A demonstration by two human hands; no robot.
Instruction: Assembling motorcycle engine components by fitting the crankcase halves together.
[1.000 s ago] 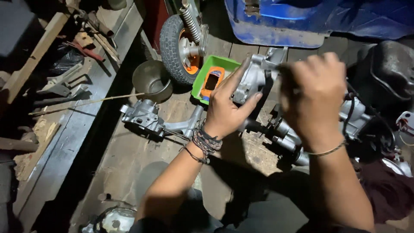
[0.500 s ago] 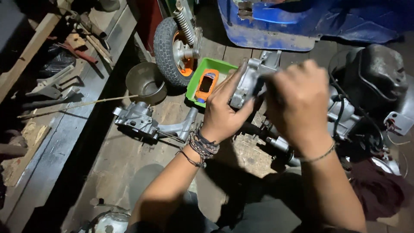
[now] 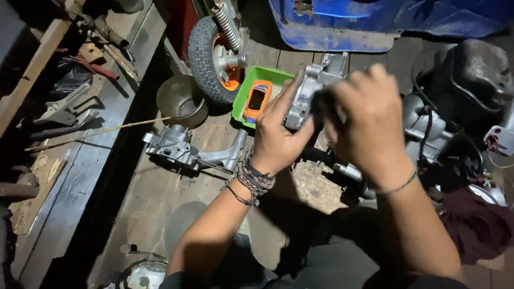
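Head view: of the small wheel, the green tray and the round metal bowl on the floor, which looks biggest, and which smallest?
Largest to smallest, as they look:
1. Small wheel, its tyre and orange hub.
2. Green tray and round metal bowl: they look much alike, and the left hand hides part of the tray, so I will not rank them.

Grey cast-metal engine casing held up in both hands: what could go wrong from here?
1. The grey cast-metal engine casing is held in the air by the left hand and right hand; if it slips, it may drop onto the green plastic tray just beside it.
2. The right hand looks blurred and covers part of the casing, so the grip is hard to check.
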